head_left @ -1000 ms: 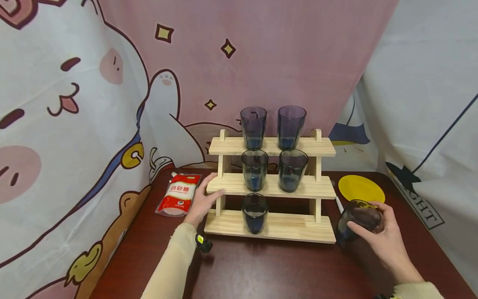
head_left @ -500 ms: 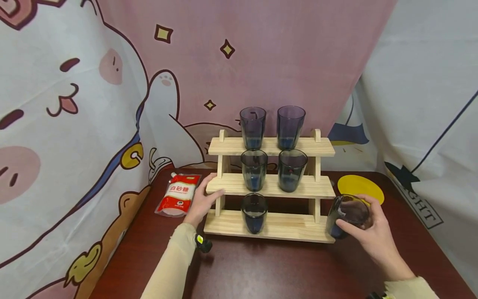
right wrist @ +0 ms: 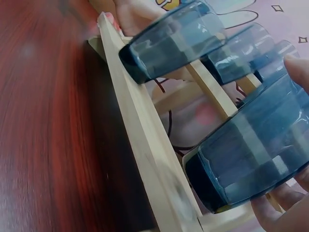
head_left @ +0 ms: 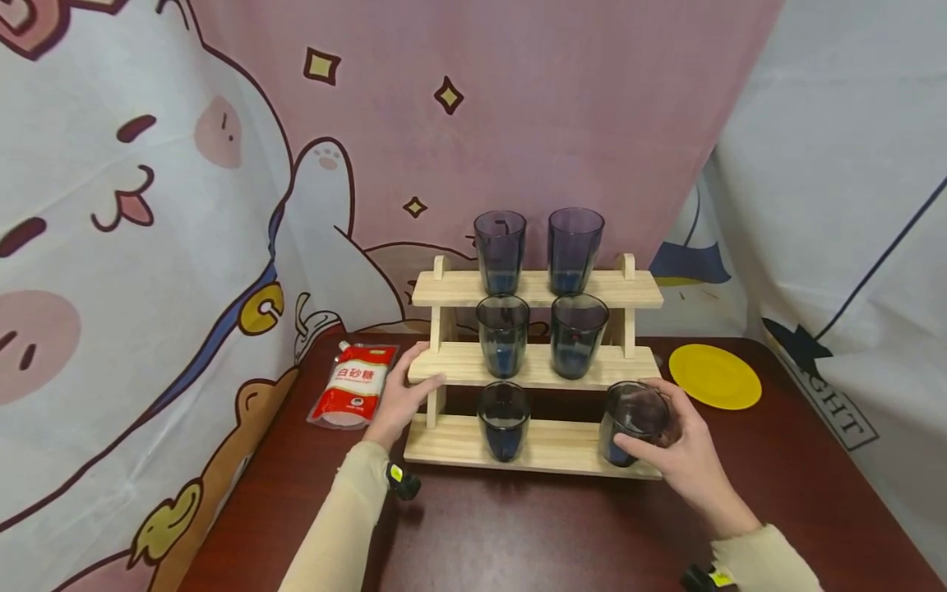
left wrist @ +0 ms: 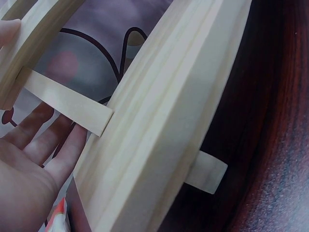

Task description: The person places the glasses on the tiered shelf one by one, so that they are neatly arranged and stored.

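My right hand (head_left: 693, 460) holds a dark tinted drinking glass (head_left: 624, 423) round its side, at the right end of the bottom shelf of a three-tier wooden display rack (head_left: 562, 442). In the right wrist view this glass (right wrist: 251, 145) has its base close to the shelf board; I cannot tell if they touch. Another glass (head_left: 505, 423) stands left of it on the same shelf. Gripping the left end of the middle shelf is my left hand (head_left: 402, 399), its thumb in front; the left wrist view shows fingers (left wrist: 67, 145) behind the upright.
Two glasses (head_left: 580, 337) stand on the middle shelf and two purplish glasses (head_left: 575, 251) on the top one. A red and white pouch (head_left: 355, 386) lies left of the rack, a yellow plate (head_left: 714, 376) to its right. Printed cloth (head_left: 577, 107) hangs behind the dark red table (head_left: 503, 534).
My right hand has carried the glass leftward from beside the rack to over the bottom shelf, bringing it more upright. The yellow plate is now uncovered. My left hand stays on the rack.
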A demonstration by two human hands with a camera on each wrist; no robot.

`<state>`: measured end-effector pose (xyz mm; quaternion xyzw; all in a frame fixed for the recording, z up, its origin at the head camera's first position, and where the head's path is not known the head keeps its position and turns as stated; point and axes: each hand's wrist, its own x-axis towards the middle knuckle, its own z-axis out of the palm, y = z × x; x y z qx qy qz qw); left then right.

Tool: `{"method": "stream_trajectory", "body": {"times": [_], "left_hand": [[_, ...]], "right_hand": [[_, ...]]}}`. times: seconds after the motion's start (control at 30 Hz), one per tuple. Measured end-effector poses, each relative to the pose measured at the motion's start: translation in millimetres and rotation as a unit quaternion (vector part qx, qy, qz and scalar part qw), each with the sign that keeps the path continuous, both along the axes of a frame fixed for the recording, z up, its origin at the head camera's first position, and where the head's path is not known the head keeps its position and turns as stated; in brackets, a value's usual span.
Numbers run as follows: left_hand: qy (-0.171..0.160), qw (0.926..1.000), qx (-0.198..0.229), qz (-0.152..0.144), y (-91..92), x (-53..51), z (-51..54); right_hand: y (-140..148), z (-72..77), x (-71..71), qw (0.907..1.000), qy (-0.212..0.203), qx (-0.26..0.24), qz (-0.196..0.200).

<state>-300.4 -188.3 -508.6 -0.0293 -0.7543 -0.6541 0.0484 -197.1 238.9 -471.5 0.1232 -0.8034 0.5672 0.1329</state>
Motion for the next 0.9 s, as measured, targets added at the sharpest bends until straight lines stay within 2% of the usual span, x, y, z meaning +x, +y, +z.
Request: {"method": "stream_trajectory", "body": {"times": [0.13, 0.37, 0.63, 0.9], "left_hand": [[0.003, 1.0000, -0.002, 0.001, 0.1, -0.1, -1.3], [-0.024, 0.9995, 0.005, -0.021, 4.0, 19.0, 34.6], [-0.023, 0.9996, 0.000, -0.017, 4.1, 18.6, 34.4], [-0.023, 0.9995, 0.009, -0.018, 4.9, 18.0, 33.9]], "right_hand": [[-9, -2.4, -4.2, 0.9999, -0.015, 0.003, 0.008], [-27, -5.9, -10.8, 0.9993, -0.019, -0.006, 0.032], [-42, -13.2, -16.9, 0.9965, -0.010, -0.040, 0.072], [-47, -17.1, -21.2, 0.9969, -0.013, -0.034, 0.070]]}}
